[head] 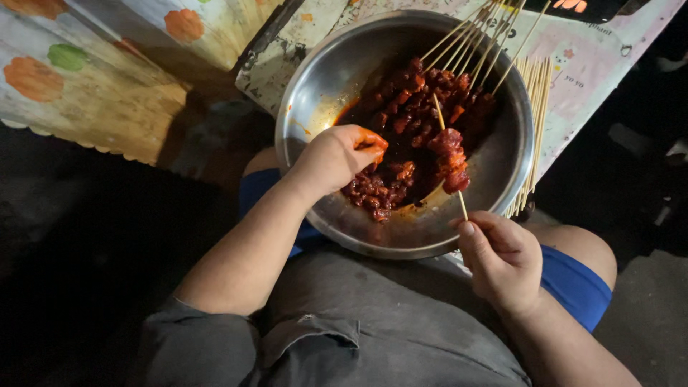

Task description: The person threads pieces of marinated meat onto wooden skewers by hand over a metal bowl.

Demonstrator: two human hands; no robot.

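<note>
A large steel bowl (502, 168) rests at the edge of a low table, over my lap. It holds red marinated meat pieces (401, 118) in sauce. My right hand (502, 258) pinches the lower end of a bamboo skewer (459, 195) that carries a few meat chunks (450, 158) over the bowl. My left hand (337, 158) reaches into the bowl with sauce-stained fingers closed on the meat near the front. Several finished skewers (473, 39) lean on the far rim.
Bare bamboo sticks (536, 107) lie on the table right of the bowl. The table (595, 57) has a printed covering. A patterned cloth with orange and green spots (86, 72) hangs at the left. Dark floor surrounds my knees.
</note>
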